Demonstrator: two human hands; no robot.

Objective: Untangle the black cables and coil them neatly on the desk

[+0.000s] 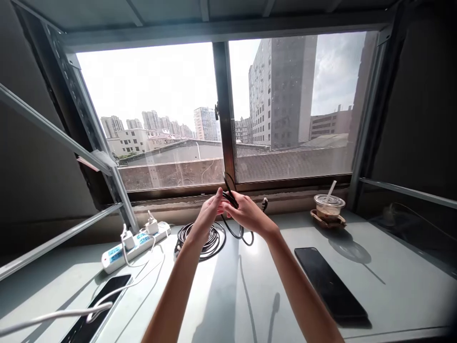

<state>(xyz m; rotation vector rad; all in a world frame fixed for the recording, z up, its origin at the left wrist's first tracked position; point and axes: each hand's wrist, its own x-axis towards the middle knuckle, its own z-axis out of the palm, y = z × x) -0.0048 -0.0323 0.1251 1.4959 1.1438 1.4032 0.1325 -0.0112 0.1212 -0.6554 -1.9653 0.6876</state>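
Above the table, my left hand [210, 209] and my right hand [243, 209] meet around a thin black cable [230, 197]. Its strands are bunched between my closed fingers. One loop rises past the fingertips against the window frame, and other loops hang below my right hand. Beside my right hand a small dark cable plug [264, 204] shows against the sill; whether it belongs to the held cable I cannot tell. Below my left hand, a coil of black cable [216, 245] lies on the table, partly hidden by my left forearm.
A white power strip [139, 245] with plugged-in chargers is at left. Near it lies a phone [107, 290] with a white cord [64, 314] across it. On the right are a black phone [330, 283] and a lidded cup [328, 209] with a straw. Metal shelf posts [367, 109] flank the window.
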